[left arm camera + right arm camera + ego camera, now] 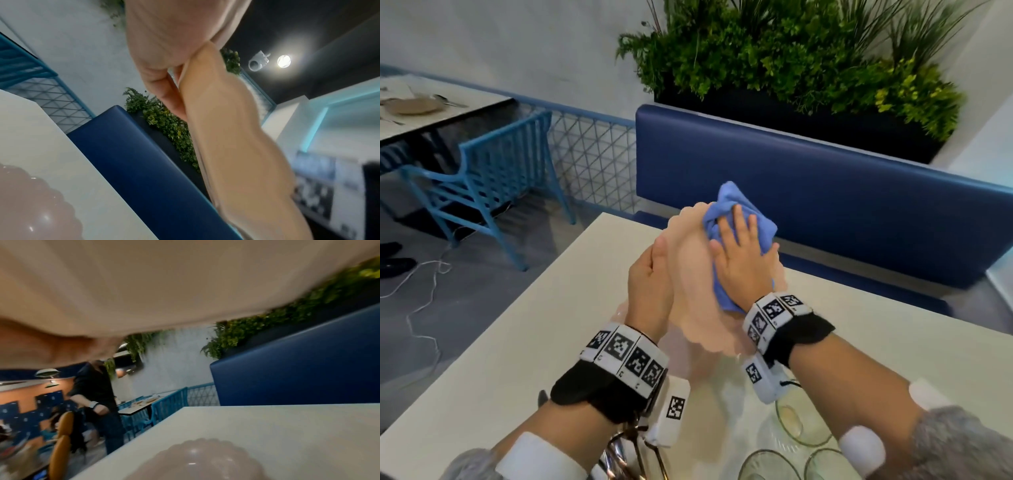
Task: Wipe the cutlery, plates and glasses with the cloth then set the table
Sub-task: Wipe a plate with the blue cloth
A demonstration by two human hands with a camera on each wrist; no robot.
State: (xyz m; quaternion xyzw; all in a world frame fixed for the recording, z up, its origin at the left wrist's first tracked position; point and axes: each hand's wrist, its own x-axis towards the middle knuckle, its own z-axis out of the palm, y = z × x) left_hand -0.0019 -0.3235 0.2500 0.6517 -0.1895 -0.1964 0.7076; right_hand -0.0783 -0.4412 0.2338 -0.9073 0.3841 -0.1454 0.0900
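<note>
**Plate in mid-air, cloth working hard**

The left hand [654, 277] gripped the scalloped pink plate [691, 274] by its left edge, holding it tilted above the bench [517, 342]. The right hand [739, 253] lay flat, fingers spread, pressing the blue cloth [736, 212] against the plate's face. A second pink plate [30, 203] sat on the bench below. Glasses [801, 425] and cutlery [619, 455] waited at the near edge, seemingly unwiped. The danger, I judged: one-sided grip, firm pressure from the cloth – a hard push could lever the plate loose onto those glasses beneath.
</note>
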